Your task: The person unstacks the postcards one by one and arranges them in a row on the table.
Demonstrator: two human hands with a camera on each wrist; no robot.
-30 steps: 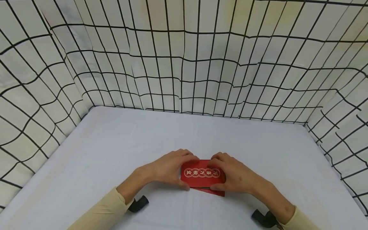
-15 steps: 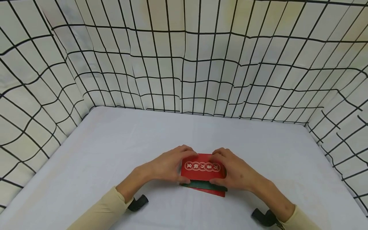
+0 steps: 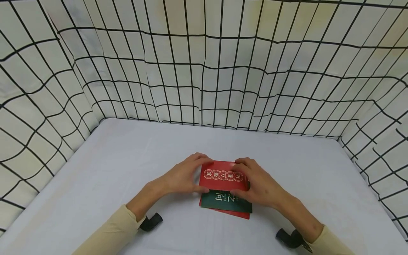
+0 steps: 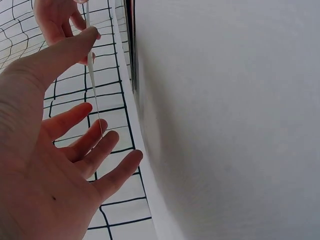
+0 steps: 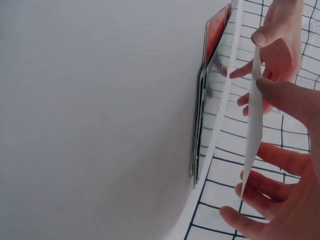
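Observation:
Both hands hold a red card with a row of white ringed characters, one at each end. My left hand grips its left end, thumb on the near edge and fingers at the far edge. At the right end my right hand grips it the same way. A green card with white characters lies partly under it, on top of another red card that sticks out askew. The right wrist view shows the held card nearly edge-on with a pale underside, apart from the stack.
A white-covered table spreads around the cards. Black-lined grid netting over pale walls stands at the back and both sides. Black wrist gear shows by the left sleeve and the right sleeve.
Both hands have moved the red card away from me, off the stack. More of the green card beneath has come into sight, its white characters now partly showing.

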